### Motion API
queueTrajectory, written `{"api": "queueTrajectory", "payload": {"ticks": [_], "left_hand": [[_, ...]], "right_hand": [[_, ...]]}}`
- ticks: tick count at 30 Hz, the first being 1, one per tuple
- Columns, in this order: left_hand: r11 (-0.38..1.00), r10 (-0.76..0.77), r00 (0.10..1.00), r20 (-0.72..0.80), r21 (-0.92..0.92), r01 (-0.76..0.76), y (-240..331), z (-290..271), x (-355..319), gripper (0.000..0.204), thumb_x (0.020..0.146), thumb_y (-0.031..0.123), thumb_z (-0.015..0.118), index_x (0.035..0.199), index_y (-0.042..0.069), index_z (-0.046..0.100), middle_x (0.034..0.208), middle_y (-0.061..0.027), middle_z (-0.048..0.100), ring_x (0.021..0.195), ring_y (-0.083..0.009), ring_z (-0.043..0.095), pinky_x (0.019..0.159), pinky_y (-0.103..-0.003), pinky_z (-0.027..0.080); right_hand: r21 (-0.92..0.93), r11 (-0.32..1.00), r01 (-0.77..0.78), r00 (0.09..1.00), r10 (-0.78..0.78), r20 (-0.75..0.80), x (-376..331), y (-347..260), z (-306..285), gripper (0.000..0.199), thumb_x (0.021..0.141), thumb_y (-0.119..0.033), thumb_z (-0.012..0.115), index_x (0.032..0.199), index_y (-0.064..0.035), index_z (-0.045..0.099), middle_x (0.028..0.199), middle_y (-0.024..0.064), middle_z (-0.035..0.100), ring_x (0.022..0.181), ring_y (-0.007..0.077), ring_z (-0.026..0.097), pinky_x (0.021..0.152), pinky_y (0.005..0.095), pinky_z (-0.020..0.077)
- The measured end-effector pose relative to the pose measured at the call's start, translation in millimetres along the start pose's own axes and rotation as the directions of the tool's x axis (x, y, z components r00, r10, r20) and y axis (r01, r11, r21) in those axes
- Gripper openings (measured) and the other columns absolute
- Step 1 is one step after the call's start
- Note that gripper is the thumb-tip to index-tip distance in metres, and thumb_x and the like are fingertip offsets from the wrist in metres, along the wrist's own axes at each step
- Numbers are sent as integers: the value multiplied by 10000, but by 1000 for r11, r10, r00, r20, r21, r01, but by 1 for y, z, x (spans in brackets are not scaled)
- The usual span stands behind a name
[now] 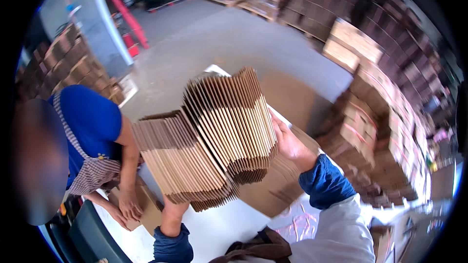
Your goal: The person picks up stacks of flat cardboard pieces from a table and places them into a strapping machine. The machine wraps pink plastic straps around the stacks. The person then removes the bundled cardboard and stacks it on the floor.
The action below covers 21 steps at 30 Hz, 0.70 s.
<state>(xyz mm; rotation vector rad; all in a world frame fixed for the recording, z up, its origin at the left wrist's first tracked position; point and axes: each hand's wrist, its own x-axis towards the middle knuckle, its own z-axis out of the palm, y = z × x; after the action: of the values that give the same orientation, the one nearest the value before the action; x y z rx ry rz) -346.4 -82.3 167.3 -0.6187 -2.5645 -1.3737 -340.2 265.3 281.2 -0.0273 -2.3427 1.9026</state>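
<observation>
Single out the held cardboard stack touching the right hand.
The right cardboard stack, its outer side against the right hand; the left stack lies nearer the co-worker.

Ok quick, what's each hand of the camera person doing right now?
Left hand: at the near edge of the cardboard stack; fingers hidden, so I can't tell its grip.
Right hand: holding the stack's right side.
</observation>
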Motion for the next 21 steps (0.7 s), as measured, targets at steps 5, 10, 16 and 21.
{"api": "queueTrajectory", "payload": {"ticks": [5, 10, 16, 21], "left_hand": [[995, 90, 938, 335, -65, -73, 49, 4, -46, 469, 785, 174, 731, 1188, -2, 569, 1119, -151, 639, 1030, -282, 627, 847, -388, 513], [954, 300, 767, 567, -171, -246, 153, 30, -76, 435, 773, 166, 728, 1158, 21, 585, 1095, -149, 649, 1003, -320, 630, 859, -402, 509], [857, 487, 410, 771, -512, -56, 267, 71, -170, 668, 548, 115, 903, 1127, 14, 584, 1035, -74, 661, 918, -228, 641, 839, -369, 518], [815, 575, -25, 818, -570, 101, 444, 100, -302, 656, 551, 153, 917, 1103, -8, 601, 1010, -71, 683, 897, -190, 651, 801, -330, 531]], "right_hand": [[-176, 984, -6, 951, -48, -305, -169, -48, -40, 493, 1053, -317, 299, 1458, -36, 303, 1373, 154, 480, 1298, 228, 418, 1082, 321, 309], [-113, 980, -161, 795, 61, -603, -357, -98, -49, 449, 1042, -311, 333, 1425, -78, 358, 1257, 177, 567, 1197, 241, 514, 1026, 339, 371], [-8, 927, -376, 427, 165, -889, -587, -147, -14, 483, 1041, -377, 297, 1369, -41, 409, 1206, 169, 577, 1121, 235, 539, 994, 341, 392], [461, 840, -285, 94, 503, -859, -794, -186, 20, 519, 1047, -346, 284, 1392, 27, 386, 1391, 154, 467, 1307, 232, 396, 1114, 316, 257]]}}
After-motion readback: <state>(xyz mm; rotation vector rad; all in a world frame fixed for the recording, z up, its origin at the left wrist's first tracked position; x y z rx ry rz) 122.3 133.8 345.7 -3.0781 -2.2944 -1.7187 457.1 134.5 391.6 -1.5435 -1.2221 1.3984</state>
